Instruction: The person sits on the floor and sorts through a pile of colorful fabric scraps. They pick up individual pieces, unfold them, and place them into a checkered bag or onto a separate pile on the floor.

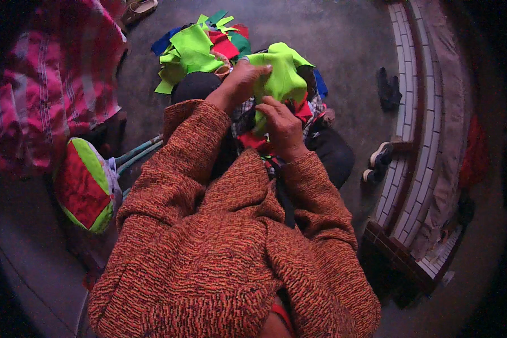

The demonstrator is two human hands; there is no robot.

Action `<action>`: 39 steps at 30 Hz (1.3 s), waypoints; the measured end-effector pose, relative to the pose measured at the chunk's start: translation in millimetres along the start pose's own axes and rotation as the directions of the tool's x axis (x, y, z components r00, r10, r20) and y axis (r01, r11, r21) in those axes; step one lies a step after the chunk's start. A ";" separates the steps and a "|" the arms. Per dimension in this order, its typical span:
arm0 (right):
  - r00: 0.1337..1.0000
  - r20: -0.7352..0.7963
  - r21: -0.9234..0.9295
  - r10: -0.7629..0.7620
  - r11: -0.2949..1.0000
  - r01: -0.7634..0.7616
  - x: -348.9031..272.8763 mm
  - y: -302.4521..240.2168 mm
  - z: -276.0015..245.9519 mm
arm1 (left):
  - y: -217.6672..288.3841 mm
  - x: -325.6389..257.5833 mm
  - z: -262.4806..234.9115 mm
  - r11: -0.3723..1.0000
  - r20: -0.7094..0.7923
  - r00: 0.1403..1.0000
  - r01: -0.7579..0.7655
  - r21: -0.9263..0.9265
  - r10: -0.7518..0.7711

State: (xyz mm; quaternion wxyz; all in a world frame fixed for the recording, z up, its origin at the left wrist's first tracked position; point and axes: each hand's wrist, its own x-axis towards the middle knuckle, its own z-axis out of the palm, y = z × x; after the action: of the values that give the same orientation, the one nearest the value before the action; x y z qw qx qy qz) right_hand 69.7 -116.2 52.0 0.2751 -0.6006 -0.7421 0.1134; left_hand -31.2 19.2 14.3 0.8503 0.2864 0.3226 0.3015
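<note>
A bright lime-green piece of cloth (pixel 284 70) is held up over my lap. My left hand (pixel 242 81) is closed on its left side, with the thumb stretched along the fabric. Lower down, my right hand (pixel 283 125) has its fingers bent against the bottom edge of the same cloth, apparently pinching it. Under both hands lie red cloth scraps (pixel 250 141) and a dark checked fabric (pixel 242 121). Beyond my left knee, more lime-green cloth (pixel 191 50) is heaped with red, green and blue scraps.
At the left stands a seat padded in red and lime-green cloth (pixel 84 183). A pink checked cloth (pixel 39 96) hangs beyond it. Shoes (pixel 380 158) and a dark item (pixel 388 89) lie near a white-tiled ledge (pixel 414 141) on the right. A sandal (pixel 141 8) is at the far left.
</note>
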 end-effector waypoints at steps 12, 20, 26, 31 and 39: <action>0.775 -0.011 0.798 0.632 0.472 -0.374 -23.9 79.9 -21.7 | -1.2 9.5 -8.5 0.977 -0.312 0.944 -0.044 0.208 0.109; 0.914 -0.174 0.947 0.367 -0.194 0.258 47.3 21.2 -88.8 | -4.3 10.8 2.5 0.978 -0.099 0.991 0.106 0.181 -0.089; 0.872 0.096 0.835 0.480 0.439 -0.333 51.8 43.4 -48.8 | -9.2 8.3 -12.4 0.965 0.338 0.934 -0.188 0.185 0.117; 0.891 0.030 0.776 0.454 0.551 -0.307 35.1 57.5 -25.9 | 21.4 -7.4 17.7 0.933 0.115 0.964 0.260 -0.249 -0.238; 0.830 0.182 0.847 0.527 0.344 -0.404 37.4 101.8 5.3 | 5.5 -2.5 11.5 0.973 -0.199 0.979 -0.003 0.232 0.050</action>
State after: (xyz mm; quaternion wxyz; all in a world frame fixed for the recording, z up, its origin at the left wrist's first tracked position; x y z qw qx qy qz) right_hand 146.4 -53.9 7.1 0.5367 -0.5726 -0.3624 0.5027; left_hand -26.3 17.7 26.2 0.7697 0.3551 0.4369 0.3011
